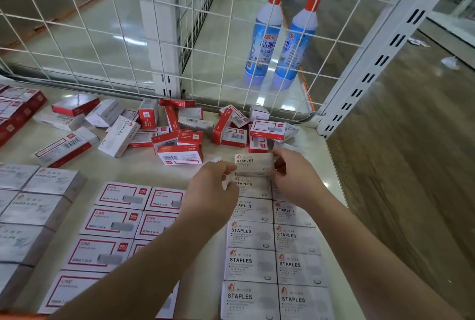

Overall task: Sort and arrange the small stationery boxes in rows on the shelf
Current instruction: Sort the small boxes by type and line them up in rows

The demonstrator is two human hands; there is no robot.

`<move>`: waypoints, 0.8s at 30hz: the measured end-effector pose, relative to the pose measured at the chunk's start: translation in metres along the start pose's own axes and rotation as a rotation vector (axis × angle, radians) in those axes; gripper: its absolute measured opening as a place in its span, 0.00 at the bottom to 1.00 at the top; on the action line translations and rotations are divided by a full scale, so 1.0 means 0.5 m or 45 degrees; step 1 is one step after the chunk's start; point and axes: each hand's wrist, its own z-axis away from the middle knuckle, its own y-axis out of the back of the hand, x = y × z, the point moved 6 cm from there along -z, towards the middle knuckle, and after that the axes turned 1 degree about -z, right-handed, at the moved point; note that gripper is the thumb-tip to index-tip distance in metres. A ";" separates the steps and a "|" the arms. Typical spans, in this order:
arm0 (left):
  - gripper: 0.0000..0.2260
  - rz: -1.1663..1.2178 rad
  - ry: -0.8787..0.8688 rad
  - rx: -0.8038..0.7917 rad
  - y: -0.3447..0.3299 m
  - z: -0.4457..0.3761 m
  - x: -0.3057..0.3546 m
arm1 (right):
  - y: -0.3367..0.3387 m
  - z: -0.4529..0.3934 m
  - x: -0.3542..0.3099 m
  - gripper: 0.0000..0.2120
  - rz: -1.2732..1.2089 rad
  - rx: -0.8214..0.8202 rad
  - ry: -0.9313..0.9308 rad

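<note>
Both hands hold one white STAPLES box (253,164) just above the far end of the white STAPLES rows (272,250) on the right of the shelf (144,169). My left hand (214,187) pinches its left end and my right hand (295,174) grips its right end. Two rows of red-framed boxes (120,219) lie flat in the middle. Grey PAPER CLIPS boxes (36,206) are lined up at the left. A loose heap of red and white boxes (180,132) lies jumbled along the back of the shelf.
A white wire grid (144,44) closes the shelf's back. Behind it stand two blue bottles with red caps (280,42). A slotted white upright (380,57) marks the right corner, with wood floor (411,165) beyond. Stacked red boxes (15,111) sit at far left.
</note>
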 end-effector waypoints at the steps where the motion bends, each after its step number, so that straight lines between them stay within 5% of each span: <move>1: 0.17 -0.018 0.001 -0.009 -0.002 -0.003 0.002 | -0.001 -0.002 0.001 0.13 0.010 -0.002 -0.007; 13: 0.19 -0.186 -0.037 -0.091 -0.024 -0.013 0.013 | -0.008 0.003 -0.007 0.16 0.130 -0.126 -0.041; 24: 0.19 -0.586 -0.290 -0.163 -0.053 -0.056 0.043 | 0.024 0.015 0.053 0.16 0.040 0.188 -0.047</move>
